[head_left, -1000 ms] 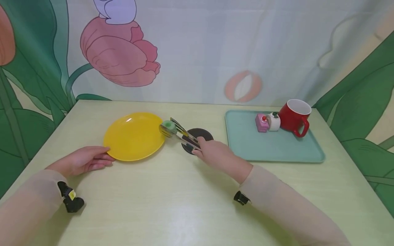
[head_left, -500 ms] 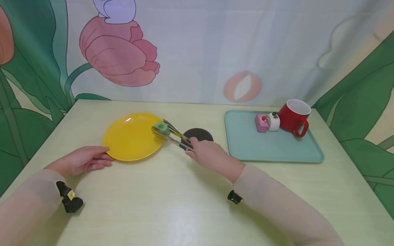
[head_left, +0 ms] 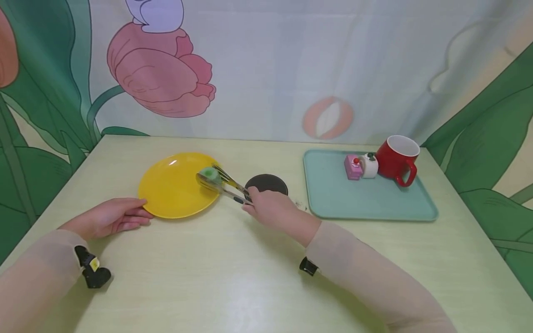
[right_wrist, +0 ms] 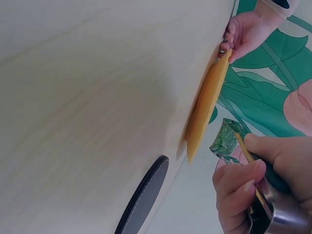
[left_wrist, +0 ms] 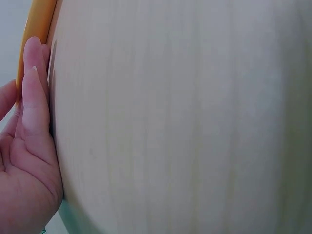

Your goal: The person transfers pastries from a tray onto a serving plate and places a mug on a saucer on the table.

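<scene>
The left hand [head_left: 118, 217] pinches the near left rim of a yellow plate [head_left: 172, 192], thumb on top and fingers beneath. In the left wrist view, those fingers [left_wrist: 35, 102] lie along the tabletop under the rim. Metal tongs [head_left: 228, 192] are gripped in the right hand [head_left: 272, 208], over the black round coaster. Between the tongs' ends is a small green piece [head_left: 210, 175], perhaps a toy cake, above the plate's right part. The right wrist view shows this green piece [right_wrist: 225, 139] raised off the plate, beyond the right hand's fingers [right_wrist: 239, 187].
A black coaster [head_left: 268, 181] lies right of the plate, partly covered by the right hand. At the right, a pale green tray [head_left: 366, 203] bears a pink toy cake [head_left: 353, 170], a white toy cake roll [head_left: 368, 166] and a red mug [head_left: 393, 159]. A printed curtain [head_left: 258, 69] hangs behind the table.
The right hand has moved left with the tongs, carrying the green piece from the plate's right edge to above the plate. The left hand stays on the rim.
</scene>
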The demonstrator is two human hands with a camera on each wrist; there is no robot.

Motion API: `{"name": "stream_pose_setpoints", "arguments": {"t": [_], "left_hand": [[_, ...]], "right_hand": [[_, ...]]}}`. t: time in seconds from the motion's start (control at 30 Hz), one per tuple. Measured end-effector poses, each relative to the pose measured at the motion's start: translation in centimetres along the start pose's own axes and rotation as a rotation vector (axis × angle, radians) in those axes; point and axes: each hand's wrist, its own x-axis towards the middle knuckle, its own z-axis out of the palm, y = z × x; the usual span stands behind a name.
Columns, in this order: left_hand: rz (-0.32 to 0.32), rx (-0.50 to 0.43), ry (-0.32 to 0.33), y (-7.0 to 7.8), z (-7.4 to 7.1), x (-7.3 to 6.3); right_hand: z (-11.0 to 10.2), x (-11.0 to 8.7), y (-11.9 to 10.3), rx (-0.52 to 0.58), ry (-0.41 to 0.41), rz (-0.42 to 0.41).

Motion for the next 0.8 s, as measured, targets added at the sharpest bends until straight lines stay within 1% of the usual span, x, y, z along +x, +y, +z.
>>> {"name": "stream_pose_setpoints", "arguments": {"t": [0.3,0.5,0.8], "left_hand": [[0.004,0.014,0.001,0.0,0.0,0.1],[-0.001,0.018,0.001,0.0,0.0,0.1],[-0.008,0.007,0.0,0.1,0.0,0.2]], "right_hand": [[0.1,0.7,-0.9,-0.033,-0.011,-0.006],[0.1,1.1,-1.3,-0.033,-0.023,0.004],[0.2,1.3,-1.8,-0.022,-0.02,-0.011]]}}
